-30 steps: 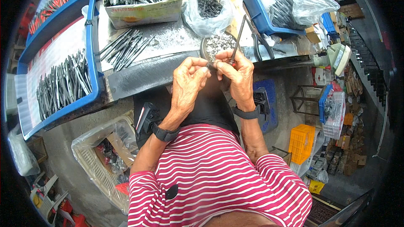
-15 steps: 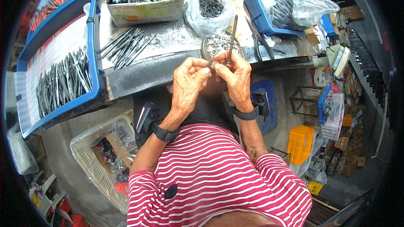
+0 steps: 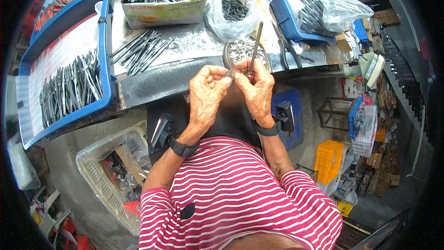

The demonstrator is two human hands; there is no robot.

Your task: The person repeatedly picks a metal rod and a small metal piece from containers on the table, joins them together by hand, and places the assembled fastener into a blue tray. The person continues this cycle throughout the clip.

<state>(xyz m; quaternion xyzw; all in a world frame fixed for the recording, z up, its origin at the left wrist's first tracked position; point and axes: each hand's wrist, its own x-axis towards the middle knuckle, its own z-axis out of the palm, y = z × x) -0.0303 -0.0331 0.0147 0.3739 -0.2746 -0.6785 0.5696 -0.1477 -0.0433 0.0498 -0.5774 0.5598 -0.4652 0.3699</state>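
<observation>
From afar I'm seeing the left hand (image 3: 206, 93) pinching a small piece (image 3: 230, 72) near the tabletop (image 3: 189, 44), the right hand (image 3: 257, 91) holding a rod (image 3: 255, 48), presumably tucked back to free its fingertips beside the piece.

small dark piece (image 3: 230, 72) pinched in left hand (image 3: 206, 93), slim dark rod (image 3: 256, 47) slanting from right hand (image 3: 257, 90)

No text can be read; blurred red characters (image 3: 146, 8) are printed on the cardboard carton (image 3: 169, 16), right of the paper-lined blue tray (image 3: 107, 69).
</observation>
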